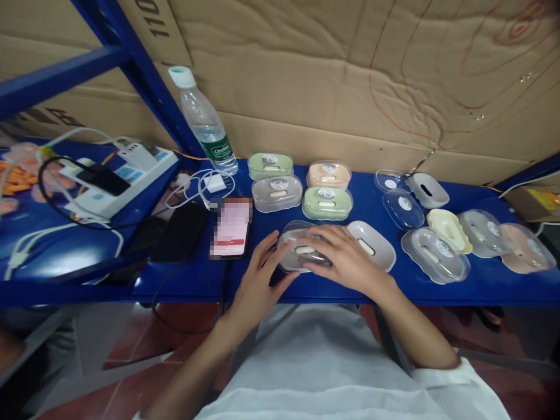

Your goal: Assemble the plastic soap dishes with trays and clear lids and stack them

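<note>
A pale grey soap box (291, 267) with a clear lid (294, 232) sits before me at the middle of the shelf edge. My left hand (261, 271) grips its left end, fingers at the lid and thumb by the lower rim. Across the lid's right side lie the bent fingers of my right hand (345, 256), which hide part of the box. A light-coloured oblong piece (305, 249) shows at the middle through the lid. Partly behind my right hand is a separate grey soap box part (381, 248) with a dark slot.
Lidded boxes stand behind: green (270, 171), grey (276, 201), peach (328, 181) and another green (327, 209). To the right are a loose clear lid (402, 219), a cream tray (447, 224) and several boxes. A phone (231, 219), bottle (205, 119) and power strip (131, 169) are left.
</note>
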`<state>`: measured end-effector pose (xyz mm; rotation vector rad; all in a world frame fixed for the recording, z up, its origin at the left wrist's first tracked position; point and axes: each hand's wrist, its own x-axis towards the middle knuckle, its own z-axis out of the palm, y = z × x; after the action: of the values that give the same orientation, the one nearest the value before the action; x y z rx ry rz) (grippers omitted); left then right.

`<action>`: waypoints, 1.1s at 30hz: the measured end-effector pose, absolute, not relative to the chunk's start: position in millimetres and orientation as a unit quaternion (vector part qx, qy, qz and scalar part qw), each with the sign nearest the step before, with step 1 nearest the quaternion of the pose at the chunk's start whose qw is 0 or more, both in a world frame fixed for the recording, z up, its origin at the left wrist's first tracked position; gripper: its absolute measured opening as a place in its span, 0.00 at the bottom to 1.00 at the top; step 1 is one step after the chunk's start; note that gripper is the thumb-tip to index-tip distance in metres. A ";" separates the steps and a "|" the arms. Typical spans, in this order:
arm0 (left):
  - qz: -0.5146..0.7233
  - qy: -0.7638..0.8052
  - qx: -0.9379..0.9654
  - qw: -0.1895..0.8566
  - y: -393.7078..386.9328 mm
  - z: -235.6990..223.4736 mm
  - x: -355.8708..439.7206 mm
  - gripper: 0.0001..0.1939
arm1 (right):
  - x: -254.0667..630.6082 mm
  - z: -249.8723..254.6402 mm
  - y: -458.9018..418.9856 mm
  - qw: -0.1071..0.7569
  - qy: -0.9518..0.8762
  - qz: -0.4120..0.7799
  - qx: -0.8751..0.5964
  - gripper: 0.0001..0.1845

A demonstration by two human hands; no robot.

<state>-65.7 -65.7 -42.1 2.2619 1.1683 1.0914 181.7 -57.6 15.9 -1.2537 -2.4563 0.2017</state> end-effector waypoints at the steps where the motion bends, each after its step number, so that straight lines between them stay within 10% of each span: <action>1: 0.383 0.412 0.805 0.187 -65.6 -42.7 -66.2 0.31 | 182.0 13.9 -58.7 0.190 -0.876 0.067 -0.439 0.25; 22: 0.337 0.435 0.811 0.198 -60.7 -52.2 -68.5 0.28 | 188.0 -7.8 -65.6 0.157 -0.898 0.030 -0.410 0.44; 33: 0.388 0.458 0.787 0.146 -61.3 -35.9 -60.4 0.34 | 205.4 50.6 10.5 0.244 -0.871 -0.015 -0.425 0.37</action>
<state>-60.4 -61.3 -35.9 2.2652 1.3194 1.1161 205.4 10.5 50.6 -1.1612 -2.3798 -0.0416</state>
